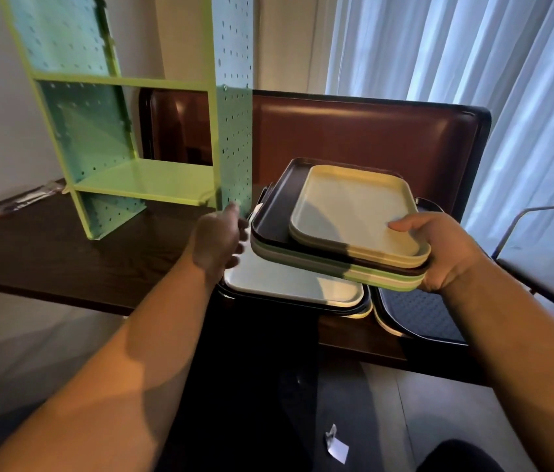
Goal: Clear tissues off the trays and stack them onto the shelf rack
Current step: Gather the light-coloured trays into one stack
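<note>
Because the right hand [445, 253] alone pinches one corner of the lifted tray stack [336, 226], held above the table's remaining trays [289, 284] while the left hand [221, 240] hovers open-fingered beside it, the tilted stack may slide before reaching the green shelf rack [139, 182].

shelf rack [153, 185] bays open in front; perforated side panel [234, 137] flanking
</note>
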{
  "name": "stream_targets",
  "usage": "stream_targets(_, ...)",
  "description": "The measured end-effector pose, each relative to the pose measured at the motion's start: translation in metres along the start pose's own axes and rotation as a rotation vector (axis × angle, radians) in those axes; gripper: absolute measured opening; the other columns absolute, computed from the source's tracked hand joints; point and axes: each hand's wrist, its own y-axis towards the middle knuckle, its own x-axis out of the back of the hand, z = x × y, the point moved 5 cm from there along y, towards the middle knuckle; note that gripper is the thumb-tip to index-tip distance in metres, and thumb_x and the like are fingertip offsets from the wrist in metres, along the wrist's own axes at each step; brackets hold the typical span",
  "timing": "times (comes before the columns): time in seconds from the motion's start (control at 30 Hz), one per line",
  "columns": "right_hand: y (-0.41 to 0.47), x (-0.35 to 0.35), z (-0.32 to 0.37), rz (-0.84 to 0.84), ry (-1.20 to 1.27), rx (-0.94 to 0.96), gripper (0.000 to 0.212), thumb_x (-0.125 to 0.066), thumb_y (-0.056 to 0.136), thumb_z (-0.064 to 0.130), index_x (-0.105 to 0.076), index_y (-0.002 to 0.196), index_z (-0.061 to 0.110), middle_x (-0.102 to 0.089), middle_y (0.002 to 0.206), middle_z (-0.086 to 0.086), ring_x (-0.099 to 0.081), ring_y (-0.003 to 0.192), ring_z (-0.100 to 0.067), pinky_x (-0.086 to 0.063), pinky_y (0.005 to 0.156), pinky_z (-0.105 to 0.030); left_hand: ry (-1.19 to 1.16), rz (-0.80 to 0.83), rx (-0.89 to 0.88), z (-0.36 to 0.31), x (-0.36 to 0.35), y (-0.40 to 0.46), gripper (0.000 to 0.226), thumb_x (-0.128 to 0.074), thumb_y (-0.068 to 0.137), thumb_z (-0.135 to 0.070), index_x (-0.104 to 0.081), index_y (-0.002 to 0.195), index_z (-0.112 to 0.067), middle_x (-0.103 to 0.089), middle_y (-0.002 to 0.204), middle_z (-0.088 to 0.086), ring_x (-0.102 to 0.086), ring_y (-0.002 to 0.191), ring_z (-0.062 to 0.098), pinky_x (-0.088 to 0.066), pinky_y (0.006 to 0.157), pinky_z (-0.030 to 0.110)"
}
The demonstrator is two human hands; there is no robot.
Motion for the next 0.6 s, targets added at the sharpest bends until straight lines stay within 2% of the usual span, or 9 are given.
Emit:
stream_targets(0.03, 0.002, -0.001, -0.002, 0.008, 0.006, 0.002, 0.023, -0.042, 0.096, 0.005, -0.063, 0.104, 0.003, -0.075, 0.074, -0.017, -0.075, 0.061, -0.032, -0.061, 0.051, -0.047, 0.210, -0.119, -0.068, 0.005, 0.009, 0.006, 0.036, -0.053, 0.093, -0.034, -0.066, 0.079, -0.003, -0.070, 0.085, 0.027, -0.061, 0.066, 0.033, -0.043, 0.057, 0.037)
stream_targets(0.07, 0.004, -0.002, -0.004, 0.012, 0.007, 0.001, 0.024, -0.041, 0.096, 0.006, -0.062, 0.107, 0.003, -0.076, 0.077, -0.017, -0.075, 0.064, -0.033, -0.061, 0.051, -0.046, 0.412, -0.164, -0.080, 0.011, 0.013, 0.011, 0.033, -0.056, 0.086, -0.028, -0.069, 0.080, 0.001, -0.070, 0.088, 0.031, -0.065, 0.072, 0.039, -0.044, 0.058, 0.038)
stream_targets(0.17, 0.008, -0.001, -0.008, 0.009, 0.021, 0.004, 0.026, -0.040, 0.096, 0.005, -0.062, 0.109, 0.003, -0.076, 0.080, -0.018, -0.075, 0.067, -0.034, -0.062, 0.054, -0.045, 0.777, -0.116, 0.043, 0.038, 0.013, 0.020, 0.041, -0.057, 0.083, -0.031, -0.073, 0.103, 0.001, -0.072, 0.106, 0.025, -0.068, 0.097, 0.040, -0.045, 0.069, 0.033)
stream_targets(0.3, 0.010, -0.003, -0.010, 0.013, 0.059, 0.014, 0.028, -0.040, 0.096, 0.005, -0.061, 0.113, 0.004, -0.077, 0.083, -0.018, -0.076, 0.069, -0.035, -0.062, 0.054, -0.048, 0.872, -0.089, 0.049, 0.052, 0.008, 0.029, 0.040, -0.054, 0.093, -0.029, -0.070, 0.114, 0.001, -0.069, 0.121, 0.021, -0.064, 0.112, 0.040, -0.047, 0.084, 0.037)
stream_targets(0.43, 0.015, -0.002, -0.012, 0.009, 0.049, 0.009, 0.037, -0.043, 0.093, 0.004, -0.060, 0.125, 0.004, -0.074, 0.101, -0.020, -0.075, 0.079, -0.037, -0.062, 0.060, -0.049, 0.954, -0.156, -0.039, 0.050, 0.011, 0.035, 0.035, -0.051, 0.092, -0.026, -0.070, 0.115, -0.006, -0.066, 0.123, 0.017, -0.063, 0.108, 0.039, -0.048, 0.084, 0.040)
stream_targets(0.6, 0.018, -0.002, -0.016, 0.002, 0.039, 0.004, 0.040, -0.043, 0.091, 0.004, -0.059, 0.128, 0.003, -0.075, 0.099, -0.020, -0.076, 0.079, -0.037, -0.061, 0.060, -0.048, 0.991, -0.240, -0.106, 0.041, 0.011, 0.025, 0.032, -0.055, 0.092, -0.024, -0.073, 0.114, -0.008, -0.066, 0.121, 0.015, -0.063, 0.111, 0.039, -0.051, 0.089, 0.042)
